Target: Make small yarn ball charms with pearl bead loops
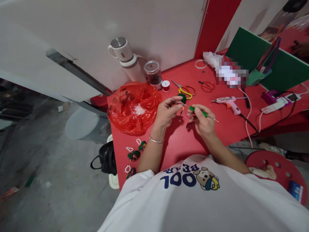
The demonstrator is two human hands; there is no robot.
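Observation:
My right hand [204,120] is closed around the green handle of a crochet hook [198,111], whose metal shaft points left toward my other hand. A thin metal end also sticks out on the right. My left hand [170,111] pinches a thin red thread [185,113] by the hook's tip; the small detail between its fingers is hard to make out. Just beyond the left fingertips lies a dark green yarn ball [182,97]. Yellow-handled scissors [184,92] rest behind it. Three green multicoloured pompoms with bead loops [133,156] lie along the table's left edge.
A red plastic bag [120,106] with white beads [139,110] sits left. A thread spool [165,85], jar [154,74] and white flask [131,66] stand behind. Red-handled snips [207,86], a pink glue gun [229,103] and a power strip [277,105] with cables lie right.

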